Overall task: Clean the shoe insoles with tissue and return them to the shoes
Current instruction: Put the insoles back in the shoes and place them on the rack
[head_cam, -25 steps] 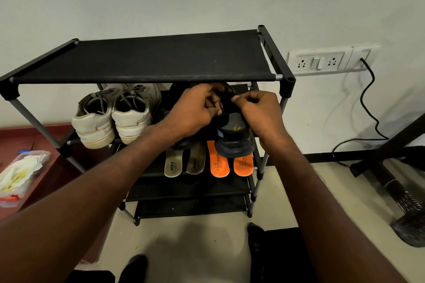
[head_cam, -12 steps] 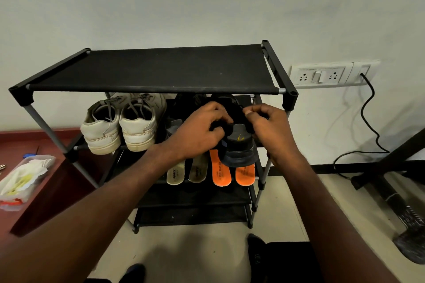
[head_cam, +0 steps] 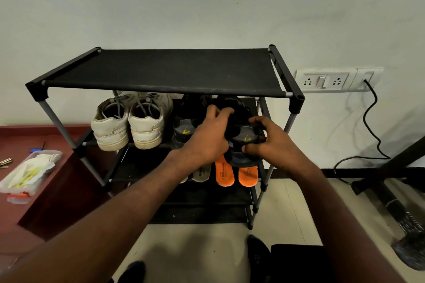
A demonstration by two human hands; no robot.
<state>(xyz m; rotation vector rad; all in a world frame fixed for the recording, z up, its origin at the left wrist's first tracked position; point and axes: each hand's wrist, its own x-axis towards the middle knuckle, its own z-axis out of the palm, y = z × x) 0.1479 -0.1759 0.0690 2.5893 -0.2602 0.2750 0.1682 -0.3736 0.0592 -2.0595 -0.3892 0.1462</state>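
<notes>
Right now both hands are on the dark shoe (head_cam: 243, 142) at the right end of the rack's (head_cam: 161, 73) second shelf — its heel sticks out toward me over the shelf edge. My left hand (head_cam: 207, 138) grips it from the 9 o'clock side, fingers curled over the collar; my right hand (head_cam: 271, 140) clamps the heel from 3 o'clock, thumb under, fingers curled on top. Its mate (head_cam: 184, 131) sits just beside it at 9 o'clock, and the white sneakers (head_cam: 131, 122) further that way.

Insoles are already out, lying on the shelf below: orange pair (head_cam: 235, 173) directly at 6 o'clock of the shoe I'm holding, beige pair (head_cam: 200, 173) next to them, partly hidden by my left wrist. Can't tell if they've been wiped yet. Tissue pack (head_cam: 27, 172) is well off at 9 o'clock on the red ledge (head_cam: 69, 135).

Step, as I read it: handling the shoe itself — prob. opening it up for an insole to go back, or pulling it off the shelf. Next move needs one hand freed for an orange insole, other hand keeping the mouth wide, toe end fed in first.
</notes>
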